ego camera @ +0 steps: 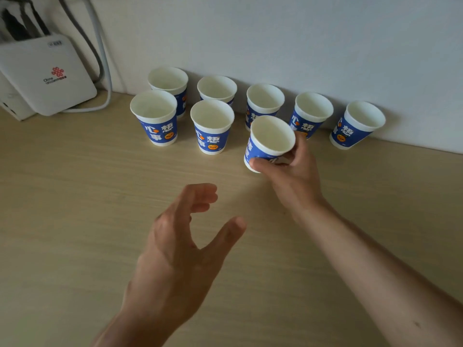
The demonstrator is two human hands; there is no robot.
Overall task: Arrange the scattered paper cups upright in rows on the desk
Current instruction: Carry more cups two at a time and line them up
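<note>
While the right hand (pixel 295 179) grips the held cup (pixel 269 140): head view, the only one; the thumb lies low on the blue wall near the base and the fingers curl round the far side, so the hand is closed about the cup.
Held cup, place: about 1 o'clock from the frame's middle, just in front of the back row's third cup and to the right of the front row's two; mouth up but tilted toward the camera; I cannot tell whether its base touches the desk (pixel 75 196).
Left hand (pixel 175 246): at 6 o'clock, over bare desk, fingers and thumb spread and loosely bent, holding nothing.
Back row (pixel 216 87): five cups upright along the wall (pixel 300 33), running from 11 to 2 o'clock; the right-end one seems to lean, perhaps only the wide lens.
Front row (pixel 211 126): two upright cups at 11 to 12 o'clock, each just before a back-row cup.
Router (pixel 42 73) and cables (pixel 100 58): at 10 o'clock, well apart from the cups.
Step in hand, as I judge it: seating the front row's third cup.
Doing it well: level the rim and set the base flat before letting go; line it up with the two neighbours at its 9 o'clock, keeping their spacing; open thumb and fingers together and draw the hand back toward 5 o'clock, since light paper tips easily.
Risk: the curled fingers lie close to the back-row cups at 1 o'clock and could nudge one.
Progress, judged: seven stand, this makes eight; no fallen cup shows.
</note>
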